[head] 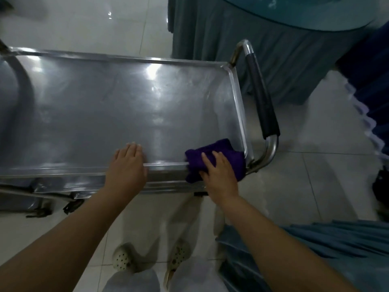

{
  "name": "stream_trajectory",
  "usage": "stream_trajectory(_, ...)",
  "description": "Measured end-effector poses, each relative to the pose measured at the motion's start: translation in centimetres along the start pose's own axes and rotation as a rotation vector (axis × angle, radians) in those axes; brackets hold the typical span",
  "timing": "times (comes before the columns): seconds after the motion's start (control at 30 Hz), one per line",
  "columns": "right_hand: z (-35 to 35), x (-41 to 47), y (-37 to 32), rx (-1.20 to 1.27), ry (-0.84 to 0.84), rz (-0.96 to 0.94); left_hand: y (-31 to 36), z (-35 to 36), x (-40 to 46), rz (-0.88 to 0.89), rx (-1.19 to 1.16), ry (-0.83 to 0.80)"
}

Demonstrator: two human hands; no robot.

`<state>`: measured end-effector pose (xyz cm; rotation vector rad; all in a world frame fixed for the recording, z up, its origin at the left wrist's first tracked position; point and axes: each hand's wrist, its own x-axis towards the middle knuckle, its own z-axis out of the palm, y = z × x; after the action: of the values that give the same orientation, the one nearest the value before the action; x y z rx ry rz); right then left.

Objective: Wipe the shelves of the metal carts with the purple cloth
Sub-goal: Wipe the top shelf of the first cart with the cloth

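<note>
Nearest the person, two pale clogs [124, 259] stand on the tiled floor [284, 197] below both forearms. Ahead of them, the left hand [127, 165] lies flat with straight fingers on the near rim of the cart's top shelf [105, 114], holding nothing and seemingly steadying the cart. To its right, the right hand [219, 175] presses the purple cloth [210, 157] with spread fingers; the cloth is draped over that same near rim at the shelf's right corner, part on the tray, part hanging down the front edge. Just right of this hand the chrome handle [263, 106] with its black grip curves away.

The step in hand looks like wiping the rim and corner. To do it well, the cloth should stay flat under the palm, follow the raised lip into the corner, then sweep leftward across the tray in overlapping passes while the left hand keeps the cart from rolling.

Beyond the shelf hangs a pleated grey-green table skirt [273, 49].
</note>
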<state>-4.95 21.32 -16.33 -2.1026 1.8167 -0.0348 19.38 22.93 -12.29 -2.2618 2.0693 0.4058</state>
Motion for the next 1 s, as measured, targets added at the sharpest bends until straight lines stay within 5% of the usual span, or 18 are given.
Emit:
stream_trajectory(0.33,-2.4,6.6,2.1,-0.060,-0.046,0.232,1.0,-0.1,6.1,0.059,0.080,-0.107)
stream_trajectory(0.6,-4.7,19.6,2.6,-0.281,-0.019,0.272,-3.6,-3.0,17.4,-0.072,0.178,-0.170)
stream_trajectory(0.83,-6.0,33.1,-1.9,-0.227,-0.012,0.415,-9.2,-5.3,24.6,-0.156,0.139,-0.297)
stream_trajectory(1.0,-3.6,40.3,-10.4,-0.206,0.049,0.300,-10.2,-4.6,26.0,-0.159,0.025,-0.397)
